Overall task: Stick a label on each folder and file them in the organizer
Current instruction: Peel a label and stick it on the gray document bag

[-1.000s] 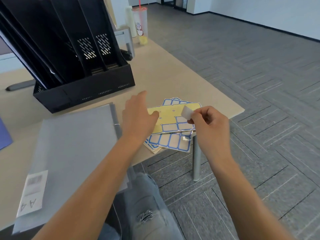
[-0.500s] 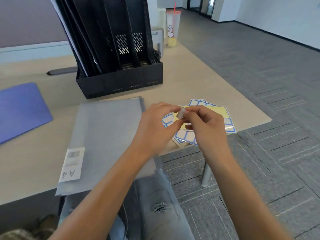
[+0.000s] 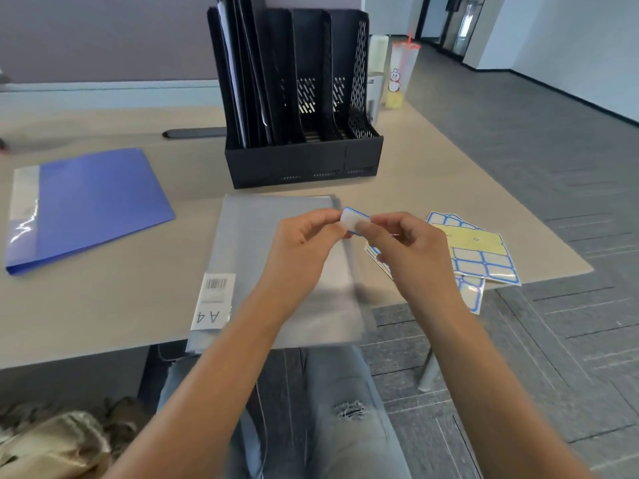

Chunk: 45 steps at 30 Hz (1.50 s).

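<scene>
A white label with a blue border [image 3: 353, 219] is held between both hands above the grey folder [image 3: 262, 236]. My left hand [image 3: 304, 243] pinches its left end and my right hand [image 3: 408, 247] pinches its right end. The grey folder lies flat at the desk's front edge, with a barcode sticker marked A4 [image 3: 212, 300] on its near left corner. Label sheets [image 3: 480, 257] lie to the right of the folder, partly peeled to yellow backing. The black organizer [image 3: 304, 160] stands behind the folder, with dark folders in its left slots.
A blue folder [image 3: 93, 202] lies on the desk at the left. A plastic drink cup [image 3: 401, 74] with a red straw stands behind the organizer at the right. The desk's right corner [image 3: 587, 269] is just past the label sheets. A bag [image 3: 55, 440] sits on the floor at lower left.
Both hands have moved left from over the label sheets to above the grey folder. The left hand, which pressed the sheet, now pinches the label along with the right hand.
</scene>
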Each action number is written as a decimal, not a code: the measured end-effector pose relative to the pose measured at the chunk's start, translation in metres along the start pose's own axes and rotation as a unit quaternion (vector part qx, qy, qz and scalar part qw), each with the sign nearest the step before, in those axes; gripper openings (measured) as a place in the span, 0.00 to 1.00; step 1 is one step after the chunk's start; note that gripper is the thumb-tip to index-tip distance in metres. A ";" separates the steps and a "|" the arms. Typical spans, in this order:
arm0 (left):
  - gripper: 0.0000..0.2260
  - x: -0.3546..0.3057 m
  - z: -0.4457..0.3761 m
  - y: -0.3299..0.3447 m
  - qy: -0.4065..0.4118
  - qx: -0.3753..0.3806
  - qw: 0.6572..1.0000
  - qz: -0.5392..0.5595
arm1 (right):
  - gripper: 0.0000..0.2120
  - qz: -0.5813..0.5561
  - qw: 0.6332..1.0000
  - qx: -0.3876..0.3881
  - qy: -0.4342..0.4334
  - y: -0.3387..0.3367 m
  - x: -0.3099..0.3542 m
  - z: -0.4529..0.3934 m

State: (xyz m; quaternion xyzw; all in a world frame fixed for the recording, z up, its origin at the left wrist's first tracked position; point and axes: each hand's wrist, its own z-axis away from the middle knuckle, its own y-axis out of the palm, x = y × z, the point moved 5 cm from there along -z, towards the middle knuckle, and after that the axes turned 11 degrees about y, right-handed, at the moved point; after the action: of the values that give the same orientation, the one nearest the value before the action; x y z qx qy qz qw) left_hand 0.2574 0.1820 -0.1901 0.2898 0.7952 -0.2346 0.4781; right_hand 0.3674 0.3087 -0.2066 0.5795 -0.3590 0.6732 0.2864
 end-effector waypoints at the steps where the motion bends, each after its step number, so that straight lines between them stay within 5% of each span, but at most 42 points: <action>1: 0.16 0.000 0.001 -0.003 -0.006 -0.004 1.000 0.006 | 0.05 0.008 1.000 0.005 0.000 0.005 0.001 0.000; 10: 0.07 0.013 0.005 -0.038 -0.022 -0.089 0.994 -0.055 | 0.13 0.035 0.998 0.041 -0.041 0.032 0.010 0.005; 24: 0.06 0.026 0.007 -0.048 -0.050 -0.104 0.993 -0.022 | 0.03 0.033 0.999 0.028 -0.011 0.043 -0.004 -0.002; 28: 0.17 0.037 0.007 -0.062 -0.093 -0.103 0.978 -0.154 | 0.04 0.036 0.999 0.028 0.002 0.053 -0.011 -0.010; 35: 0.30 0.059 -0.001 -0.119 -0.178 -0.105 0.886 -0.414 | 0.04 0.125 0.992 0.009 0.000 0.085 -0.038 -0.041; 40: 0.34 0.084 -0.013 -0.133 -0.243 -0.052 0.897 -0.367 | 0.02 0.161 0.986 -0.001 -0.052 0.100 -0.047 -0.042; 45: 0.31 0.085 -0.016 -0.142 -0.232 -0.139 0.927 -0.260 | 0.02 0.172 0.982 -0.014 -0.077 0.102 -0.045 -0.040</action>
State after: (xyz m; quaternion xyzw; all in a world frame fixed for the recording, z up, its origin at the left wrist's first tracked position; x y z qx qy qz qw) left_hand 0.1186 0.1101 -0.2459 -0.0587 0.7341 -0.2983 0.6072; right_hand 0.2698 0.2833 -0.2696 0.5555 -0.4835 0.6607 0.1454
